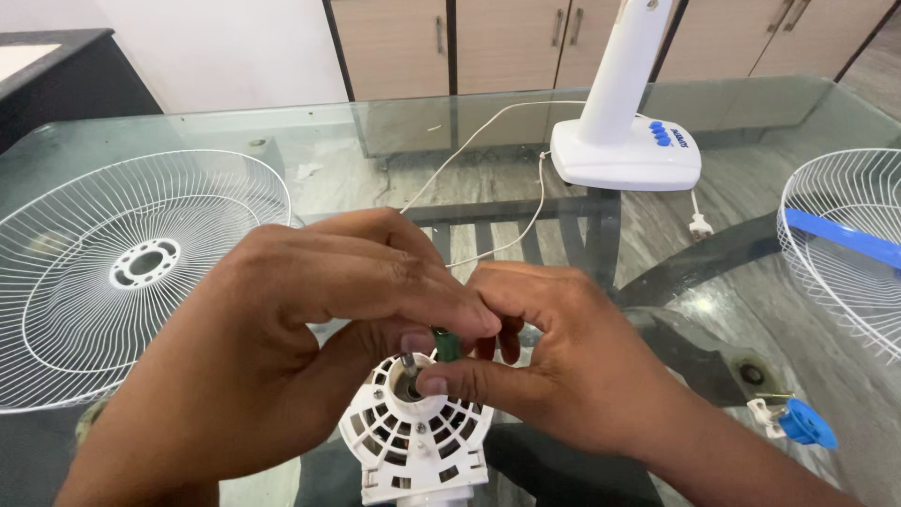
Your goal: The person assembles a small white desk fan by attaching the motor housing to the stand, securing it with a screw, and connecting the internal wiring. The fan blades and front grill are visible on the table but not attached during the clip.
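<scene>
Small dark label on white fan base (627,150)

My two hands crowd the white motor housing (416,437), so there is little room right at the shaft. To my left the white wire fan guard (131,272) lies flat and covers much of the counter (394,160). To my right a second guard (849,244) with a blue blade blocks that edge, and a blue cap (805,422) sits near my forearm. Ahead, the fan base (624,150) and its cord (526,216) stand in the way; between cord and left guard the glass lies open.
</scene>
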